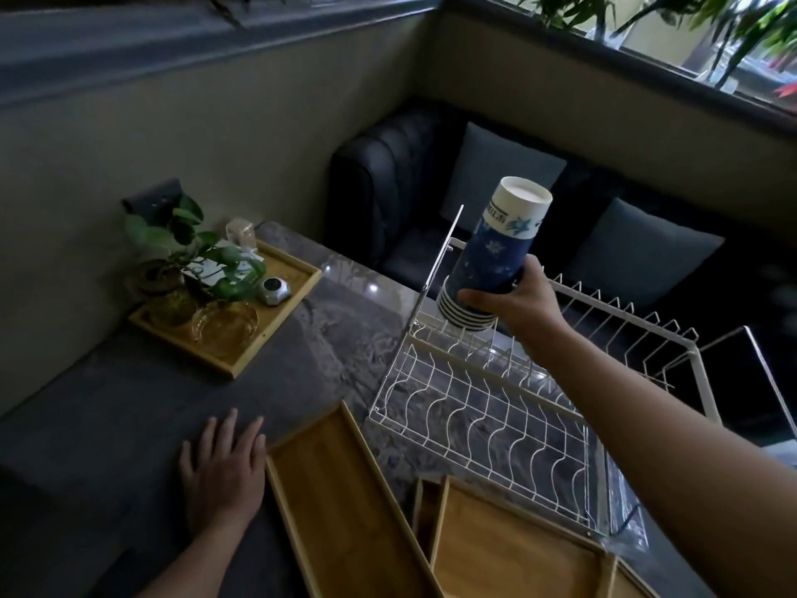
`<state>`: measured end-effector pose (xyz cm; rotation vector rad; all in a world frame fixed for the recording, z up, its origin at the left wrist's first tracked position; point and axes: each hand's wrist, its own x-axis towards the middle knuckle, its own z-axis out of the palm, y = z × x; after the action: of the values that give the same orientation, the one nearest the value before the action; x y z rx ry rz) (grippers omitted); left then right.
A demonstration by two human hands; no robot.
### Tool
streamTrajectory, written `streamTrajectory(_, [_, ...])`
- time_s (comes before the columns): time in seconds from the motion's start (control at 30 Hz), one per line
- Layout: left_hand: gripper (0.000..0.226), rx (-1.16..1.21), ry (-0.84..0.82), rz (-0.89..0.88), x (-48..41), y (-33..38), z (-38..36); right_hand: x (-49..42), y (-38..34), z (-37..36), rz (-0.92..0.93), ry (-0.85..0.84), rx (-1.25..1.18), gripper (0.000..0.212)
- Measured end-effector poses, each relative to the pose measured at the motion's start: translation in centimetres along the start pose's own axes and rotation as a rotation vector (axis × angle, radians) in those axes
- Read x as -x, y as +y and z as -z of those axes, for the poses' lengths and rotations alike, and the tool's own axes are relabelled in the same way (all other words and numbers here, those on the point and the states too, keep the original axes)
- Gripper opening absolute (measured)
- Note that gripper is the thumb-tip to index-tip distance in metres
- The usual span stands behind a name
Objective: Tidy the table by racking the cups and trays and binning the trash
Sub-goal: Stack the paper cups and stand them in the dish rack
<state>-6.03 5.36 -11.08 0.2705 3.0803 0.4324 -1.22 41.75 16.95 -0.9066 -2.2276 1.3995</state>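
Right hand grips inverted cup stack, fingertips hidden behind

Ahead of me two beige walls meet in a corner, each topped by a dark grey window ledge. Green leaves show through the window on the right, the only bright spot in a dim room. Below it sits a black sofa with two grey cushions. The bench has a dark marbled top.
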Motion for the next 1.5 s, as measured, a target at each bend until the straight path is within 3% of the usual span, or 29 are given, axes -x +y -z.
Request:
streamTrajectory(0.3, [0.054, 0.013, -0.010, 0.001, 0.2, 0.4, 0.6, 0.5, 0.0, 0.5, 0.021, -0.038, 0.022, 0.082])
streamTrajectory(0.53, [0.042, 0.014, -0.067, 0.031, 0.2, 0.7, 1.2, 1.1, -0.2, 0.2, 0.036, -0.032, 0.058, 0.063])
streamTrajectory(0.63, [0.040, 0.029, -0.065, 0.028, 0.3, 0.8, 1.4, 1.2, -0.2, 0.3, 0.045, -0.040, 0.091, 0.064])
streamTrajectory(0.83, [0.053, 0.049, -0.072, 0.003, 0.3, 0.6, 1.6, 2.0, -0.8, 1.1, 0.006, -0.087, 0.137, 0.069])
streamTrajectory(0.97, [0.048, 0.099, -0.103, 0.014, 0.3, 0.6, 2.1, 4.5, -1.0, 3.3, 0.066, 0.013, 0.171, 0.070])
streamTrajectory(1.13, [0.054, 0.297, -0.208, 0.080, 0.5, 2.0, 4.2, 11.5, 0.7, 6.4, 0.338, 0.203, 0.245, 0.028])
streamTrajectory(1.23, [0.060, 0.412, -0.226, 0.150, 3.3, 4.1, 5.3, 16.8, 3.6, 7.8, 0.360, 0.209, 0.223, 0.014])
streamTrajectory(1.33, [0.070, 0.437, -0.247, 0.250, 7.0, 5.5, 5.5, 21.9, 8.1, 8.6, 0.247, 0.167, 0.220, 0.014])
streamTrajectory(1.5, [0.073, 0.434, -0.361, 0.453, 10.5, 6.7, 5.0, 28.1, 18.2, 9.4, -0.336, 0.144, 0.236, 0.004])
